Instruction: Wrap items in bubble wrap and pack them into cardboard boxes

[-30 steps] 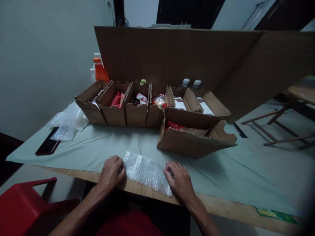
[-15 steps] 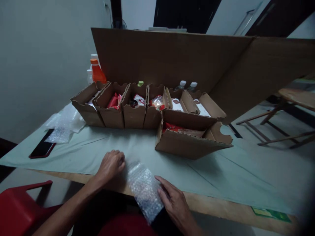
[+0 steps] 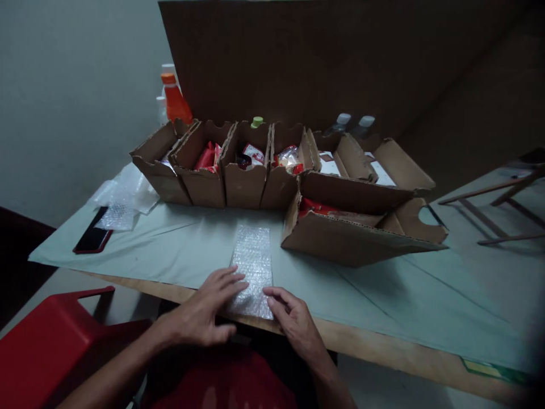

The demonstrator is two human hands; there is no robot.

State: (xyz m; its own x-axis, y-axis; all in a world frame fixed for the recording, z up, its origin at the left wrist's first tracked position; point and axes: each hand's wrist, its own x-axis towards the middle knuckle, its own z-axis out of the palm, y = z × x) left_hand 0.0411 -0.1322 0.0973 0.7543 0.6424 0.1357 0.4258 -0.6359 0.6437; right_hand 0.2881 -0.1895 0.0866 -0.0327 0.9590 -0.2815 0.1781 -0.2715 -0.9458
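Note:
A rectangular piece of bubble wrap (image 3: 254, 255) lies flat on the green cloth, its near end at the table's front edge. My left hand (image 3: 215, 304) is open, with its fingers spread and their tips over the wrap's left edge. At the right edge, my right hand (image 3: 293, 321) has its thumb and index fingertip close together on the wrap, pinching its side; the other fingers are curled beneath. Just beyond, to the right, stands a cardboard bin (image 3: 353, 236) with a red packet (image 3: 317, 207) inside.
Several cardboard bins (image 3: 242, 187) holding small packets and boxes stand in a row behind. At left are a phone (image 3: 92, 232) and more bubble wrap (image 3: 128, 190). Bottles, one orange (image 3: 176, 102), stand behind the bins, before a tall cardboard panel (image 3: 298, 62). A red stool (image 3: 55, 341) is lower left.
The bubble wrap has gone from slanting over the table edge to lying flat on the cloth. My left hand has opened and come onto its left side. The view has tilted down.

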